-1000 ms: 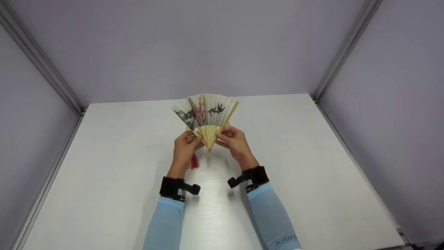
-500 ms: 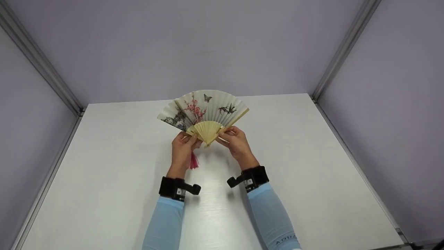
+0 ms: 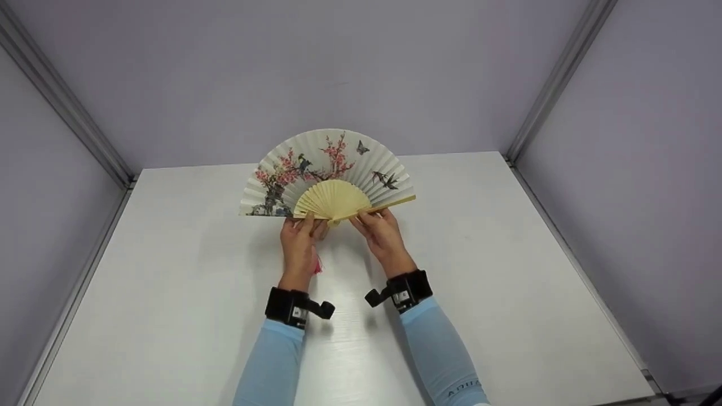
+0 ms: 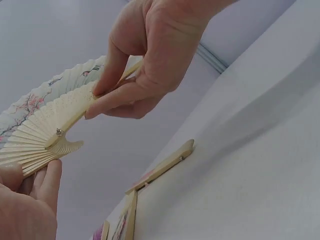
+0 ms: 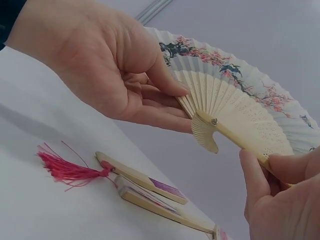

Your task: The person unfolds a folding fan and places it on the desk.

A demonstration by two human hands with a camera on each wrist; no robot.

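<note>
A paper folding fan (image 3: 330, 163) with pink blossoms and birds is spread to a half circle above the white table (image 3: 169, 293). My left hand (image 3: 306, 224) grips its left outer stick near the pivot, thumb on the front of the ribs (image 5: 200, 100). My right hand (image 3: 368, 217) pinches the right outer stick (image 4: 107, 87) between thumb and fingers. In the right wrist view the left hand (image 5: 110, 70) is at upper left and the right hand (image 5: 272, 195) at lower right. The pivot pin (image 5: 214, 121) shows between them.
Under the hands a folded piece of wooden sticks (image 5: 145, 182) with a red tassel (image 5: 67, 170) lies flat on the table; the tassel (image 3: 318, 265) peeks out by my left wrist. Grey walls with metal corner posts (image 3: 555, 79) close in the table on three sides.
The fan has spread from a narrow wedge to a full half circle. Both hands have drawn its outer sticks apart and moved slightly up and away from me.
</note>
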